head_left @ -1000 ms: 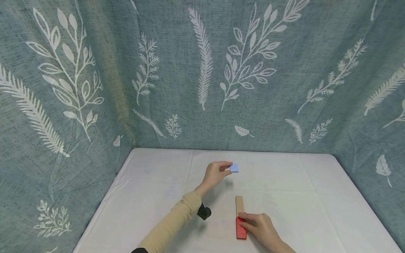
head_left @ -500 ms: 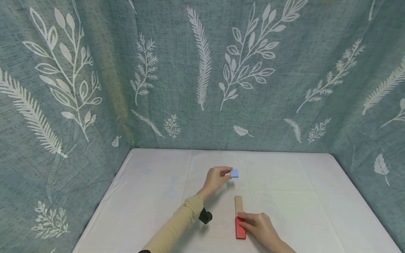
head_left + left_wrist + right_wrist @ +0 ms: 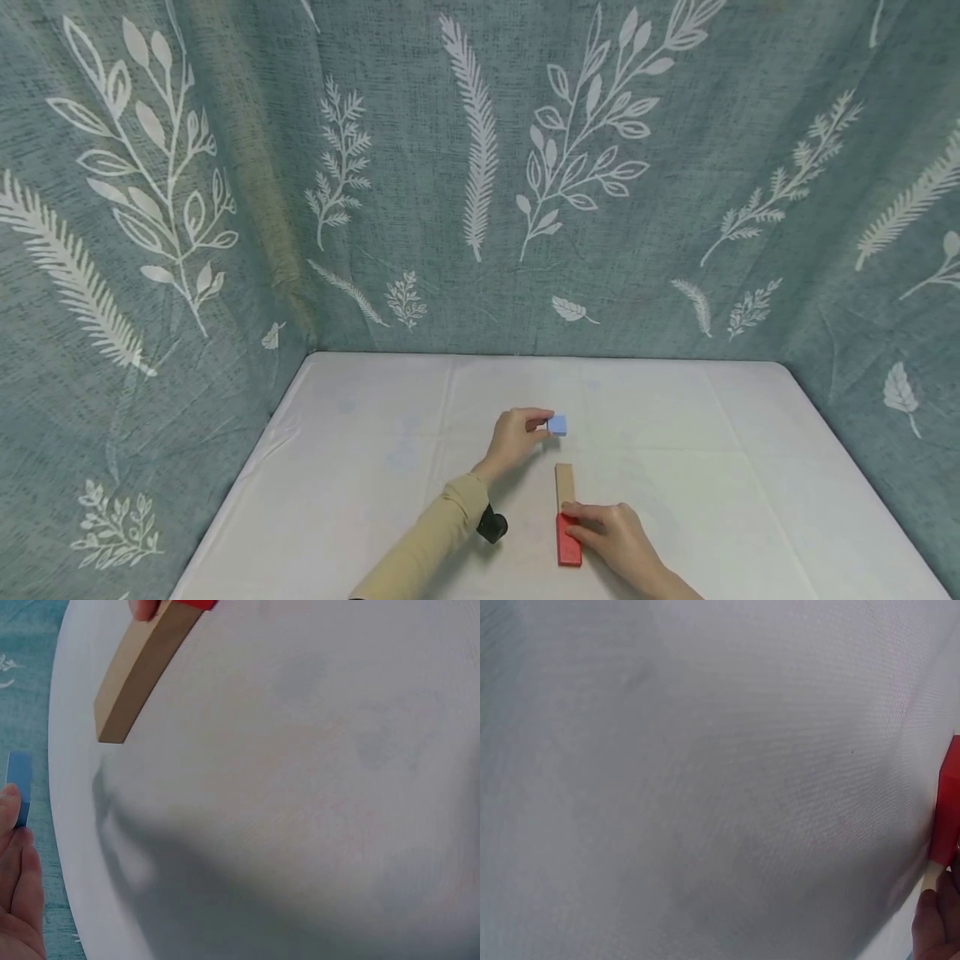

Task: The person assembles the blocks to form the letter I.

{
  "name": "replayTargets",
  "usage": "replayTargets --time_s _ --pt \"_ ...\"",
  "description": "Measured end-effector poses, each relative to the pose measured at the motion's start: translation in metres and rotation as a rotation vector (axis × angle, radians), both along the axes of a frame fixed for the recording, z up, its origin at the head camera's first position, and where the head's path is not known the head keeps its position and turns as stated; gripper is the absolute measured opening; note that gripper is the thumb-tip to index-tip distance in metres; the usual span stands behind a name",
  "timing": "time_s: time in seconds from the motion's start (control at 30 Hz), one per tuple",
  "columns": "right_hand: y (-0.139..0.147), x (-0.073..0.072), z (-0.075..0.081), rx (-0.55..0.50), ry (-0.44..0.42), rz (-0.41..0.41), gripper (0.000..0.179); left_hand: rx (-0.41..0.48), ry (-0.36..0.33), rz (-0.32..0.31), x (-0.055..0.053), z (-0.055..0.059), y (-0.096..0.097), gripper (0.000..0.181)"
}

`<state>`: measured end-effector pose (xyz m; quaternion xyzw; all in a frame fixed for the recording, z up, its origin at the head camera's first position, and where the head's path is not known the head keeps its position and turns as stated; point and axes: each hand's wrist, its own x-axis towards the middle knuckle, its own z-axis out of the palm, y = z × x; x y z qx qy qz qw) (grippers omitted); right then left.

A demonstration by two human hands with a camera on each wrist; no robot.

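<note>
My left hand (image 3: pixel 513 437) pinches a small blue block (image 3: pixel 557 425) between thumb and fingers, over the table just beyond the far end of a natural wooden block (image 3: pixel 565 486). That wooden block lies lengthwise, end to end with a red block (image 3: pixel 568 548). At their joint, my right hand (image 3: pixel 621 537) holds the red block from the right side, fingertips covering part of it. The left wrist view shows the blue block (image 3: pixel 21 776) in the fingers at the left edge. In the right wrist view the red block (image 3: pixel 948 802) is cut off by the edge.
A white cloth covers the table (image 3: pixel 712 483). Behind and beside it hang green-grey curtains (image 3: pixel 420 167) with white leaf prints. A black wrist camera (image 3: pixel 492 525) hangs under the left sleeve (image 3: pixel 435 533), left of the blocks.
My left hand has moved nearer with the blue block, toward the wooden block's far end. The right hand and the two blocks on the table have stayed in place.
</note>
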<state>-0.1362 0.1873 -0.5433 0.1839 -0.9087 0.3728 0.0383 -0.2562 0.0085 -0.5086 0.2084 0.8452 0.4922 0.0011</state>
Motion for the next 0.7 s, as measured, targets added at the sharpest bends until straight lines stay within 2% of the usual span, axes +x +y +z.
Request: replayTargets --time_s 0.1,0.33,0.7 --pt "0.0 0.0 0.0 0.007 0.004 -0.001 0.023 0.005 0.009 -0.008 0.001 -0.004 0.001 0.028" --pt "0.0 -0.001 0.002 0.004 -0.045 0.005 0.024 0.015 0.012 -0.003 0.002 -0.01 0.003 0.028" --pt "0.001 -0.001 0.002 0.02 -0.02 -0.005 0.024 -0.027 0.023 0.019 0.001 -0.019 0.01 0.027"
